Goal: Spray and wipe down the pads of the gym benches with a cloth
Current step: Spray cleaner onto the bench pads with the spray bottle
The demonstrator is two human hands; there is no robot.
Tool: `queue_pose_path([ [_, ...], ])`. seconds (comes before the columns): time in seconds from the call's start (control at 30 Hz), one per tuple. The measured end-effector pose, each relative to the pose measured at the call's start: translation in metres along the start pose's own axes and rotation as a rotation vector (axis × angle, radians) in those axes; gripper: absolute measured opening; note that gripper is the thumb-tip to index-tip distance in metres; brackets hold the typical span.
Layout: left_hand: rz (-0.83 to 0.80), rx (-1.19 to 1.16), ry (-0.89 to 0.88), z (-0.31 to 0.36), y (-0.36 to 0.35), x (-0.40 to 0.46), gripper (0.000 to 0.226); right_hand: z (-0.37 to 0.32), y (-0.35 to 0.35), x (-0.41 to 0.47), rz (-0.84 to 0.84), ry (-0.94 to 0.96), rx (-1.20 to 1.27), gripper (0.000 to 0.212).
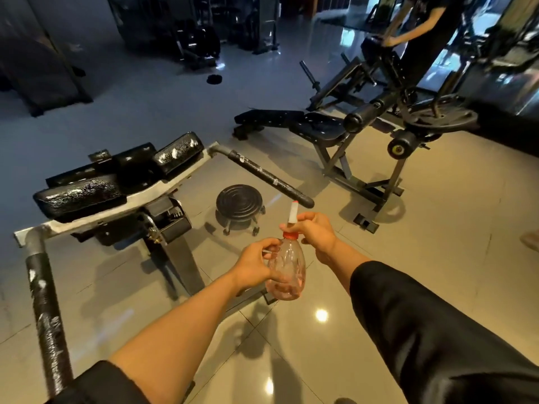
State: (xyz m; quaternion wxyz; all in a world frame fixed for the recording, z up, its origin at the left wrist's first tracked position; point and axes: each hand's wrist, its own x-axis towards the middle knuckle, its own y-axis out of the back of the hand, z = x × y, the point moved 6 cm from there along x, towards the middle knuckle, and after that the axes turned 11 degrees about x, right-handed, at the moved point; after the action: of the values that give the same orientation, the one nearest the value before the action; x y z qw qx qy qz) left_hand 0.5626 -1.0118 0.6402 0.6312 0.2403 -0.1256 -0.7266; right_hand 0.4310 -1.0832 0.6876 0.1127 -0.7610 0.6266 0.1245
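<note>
Gym floor (379,287) was glossy beige tile up close, with a couple of ceiling lights bouncing off it as bright spots, then it went greyer and dimmer farther back. A little round black stool on casters (239,204) sat out on the tile. Dark machines (201,39) lined the back of the room, all pretty shadowy. Big windows (478,65) ran along the right side. A plate-loaded machine (414,112) stood by them, and another person (420,27) was leaning on it.

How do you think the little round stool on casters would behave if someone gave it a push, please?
The stool would probably roll readily: it stands on small casters on glossy floor tiles. Its low, wide seat suggests it would slide rather than tip. It looks fairly light.
</note>
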Motion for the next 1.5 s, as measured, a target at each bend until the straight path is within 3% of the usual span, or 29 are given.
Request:
queue_pose_path([
  [0.17,0.124,0.032,0.047,0.019,0.002,0.001,0.082,-0.017,0.004,0.016,-0.168,0.058,-0.021,0.028],
  [0.3,0.222,0.056,0.075,0.047,-0.014,0.004,0.067,-0.035,0.018,0.032,-0.329,0.094,-0.087,0.026],
  [0.47,0.448,0.048,0.145,0.072,-0.038,0.008,0.066,-0.049,0.029,0.049,-0.553,0.068,-0.093,0.017],
  [0.57,0.526,0.047,0.188,0.082,-0.048,0.010,0.064,-0.054,0.032,0.055,-0.605,0.087,-0.090,0.015],
  [0.67,0.598,0.049,0.224,0.093,-0.046,0.014,0.062,-0.058,0.030,0.066,-0.639,0.069,-0.064,0.031],
  [0.83,0.650,0.086,0.241,0.105,-0.023,0.043,0.065,-0.078,0.016,0.106,-0.716,0.061,-0.039,0.034],
  [0.93,0.706,0.113,0.235,0.109,0.010,0.072,0.071,-0.101,0.003,0.135,-0.794,0.033,0.034,0.029],
  [1.1,0.767,0.127,0.164,0.127,0.085,0.158,0.076,-0.167,-0.014,0.208,-0.809,0.083,0.164,0.051],
  [1.33,0.765,0.149,0.136,0.149,0.117,0.292,0.075,-0.234,0.009,0.331,-0.762,0.136,0.112,0.046],
  [1.5,0.890,0.117,0.224,0.128,0.123,0.348,0.074,-0.235,-0.009,0.396,-0.868,0.133,0.008,0.049],
])
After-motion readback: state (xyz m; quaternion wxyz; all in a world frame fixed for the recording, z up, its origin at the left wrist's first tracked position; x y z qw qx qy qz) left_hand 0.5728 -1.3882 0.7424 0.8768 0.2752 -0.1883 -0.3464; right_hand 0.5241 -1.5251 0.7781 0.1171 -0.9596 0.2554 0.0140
